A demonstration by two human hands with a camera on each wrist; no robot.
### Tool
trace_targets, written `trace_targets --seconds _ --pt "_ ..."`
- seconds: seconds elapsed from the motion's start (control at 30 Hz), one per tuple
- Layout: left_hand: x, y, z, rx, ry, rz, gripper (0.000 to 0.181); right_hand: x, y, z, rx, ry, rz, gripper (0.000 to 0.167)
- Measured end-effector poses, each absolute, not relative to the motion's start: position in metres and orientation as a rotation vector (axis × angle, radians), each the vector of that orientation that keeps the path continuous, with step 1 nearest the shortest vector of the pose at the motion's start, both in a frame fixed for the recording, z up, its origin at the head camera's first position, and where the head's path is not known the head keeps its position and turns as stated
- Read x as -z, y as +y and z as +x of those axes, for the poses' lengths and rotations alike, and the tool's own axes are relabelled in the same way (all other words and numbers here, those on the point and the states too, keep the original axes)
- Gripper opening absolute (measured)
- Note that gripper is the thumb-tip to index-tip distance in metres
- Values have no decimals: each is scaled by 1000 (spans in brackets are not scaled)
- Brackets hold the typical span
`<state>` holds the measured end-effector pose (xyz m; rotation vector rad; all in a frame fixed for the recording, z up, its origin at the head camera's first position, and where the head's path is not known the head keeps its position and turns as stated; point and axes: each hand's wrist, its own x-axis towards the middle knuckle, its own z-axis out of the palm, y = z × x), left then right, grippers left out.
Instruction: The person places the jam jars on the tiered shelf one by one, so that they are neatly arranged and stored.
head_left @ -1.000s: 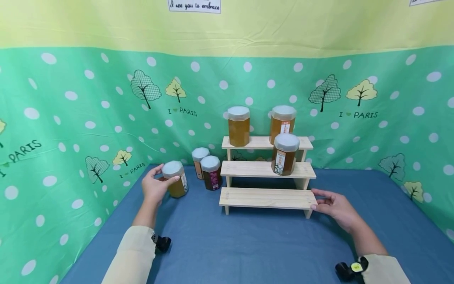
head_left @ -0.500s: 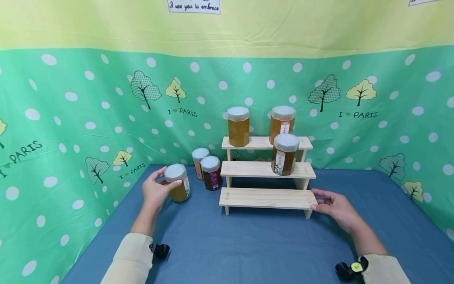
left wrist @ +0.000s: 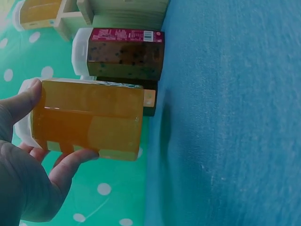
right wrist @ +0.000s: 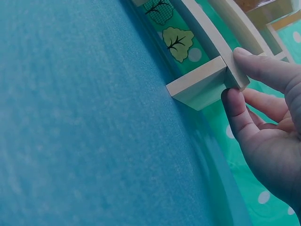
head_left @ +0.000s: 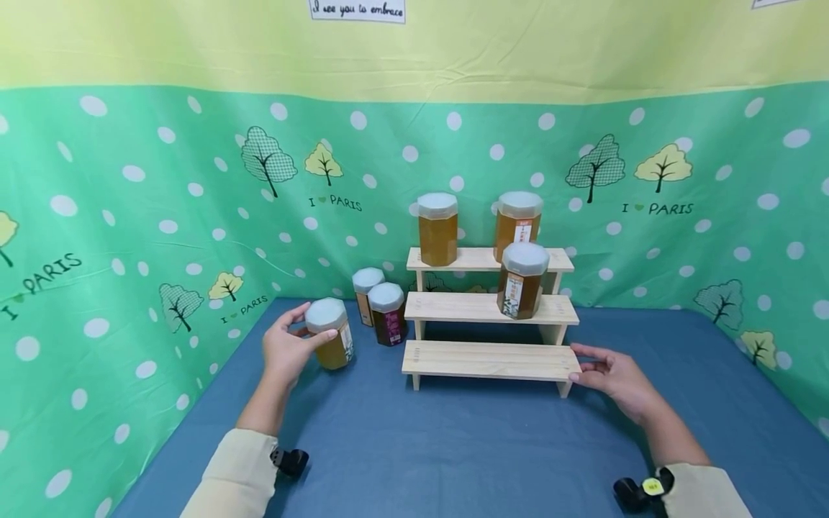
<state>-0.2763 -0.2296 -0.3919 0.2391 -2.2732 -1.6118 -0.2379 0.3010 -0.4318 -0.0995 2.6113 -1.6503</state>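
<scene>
My left hand (head_left: 285,351) grips an amber honey jar (head_left: 332,351) with a white lid, thumb on one side and fingers on the other. In the left wrist view this jar (left wrist: 89,120) seems held just above the blue cloth. Close to its right stand a dark jar with a purple label (head_left: 389,325) and, behind that, a jar with an orange label (head_left: 364,306). At the other side, my right hand (head_left: 618,385) pinches the right end of the lowest board of a three-step wooden stand (head_left: 488,360); thumb and fingers meet the board (right wrist: 235,70) in the right wrist view.
Two amber jars, one left (head_left: 437,241) and one right (head_left: 507,237), stand on the top step. A darker jar (head_left: 520,291) is at the right of the middle step. Blue cloth (head_left: 453,446) covers the table. A green dotted curtain (head_left: 453,158) hangs behind.
My left hand and the honey jar have moved a little to the right and nearer to me. The right hand stays at the stand's end, and the other jars have not moved.
</scene>
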Motion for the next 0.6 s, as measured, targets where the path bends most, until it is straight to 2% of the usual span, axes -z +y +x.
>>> trace_targets --seconds 0.6 --pt "369 -219 -266 1655 -2309 154 75 432 301 -239 1640 2614 -99 74"
